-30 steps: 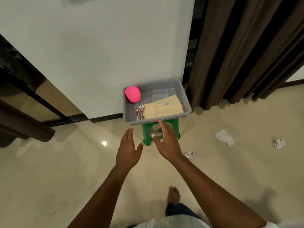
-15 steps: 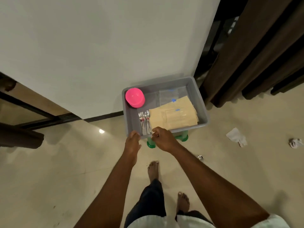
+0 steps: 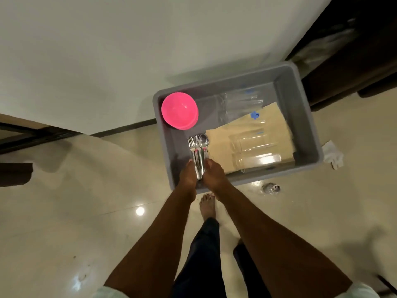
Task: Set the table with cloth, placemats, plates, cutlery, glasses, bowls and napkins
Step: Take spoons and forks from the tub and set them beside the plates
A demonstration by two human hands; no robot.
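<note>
Head view looks down into a grey tub (image 3: 300, 117) by a white wall (image 3: 107, 50). Both hands reach into its near left corner: the left hand (image 3: 189, 175) and the right hand (image 3: 214, 175) close from either side around the handles of a bundle of cutlery (image 3: 198, 147), forks and spoons pointing away. A stack of pink bowls (image 3: 179, 110) sits in the far left corner. Tan placemats (image 3: 225, 143) lie to the right under clear glasses (image 3: 255, 145).
</note>
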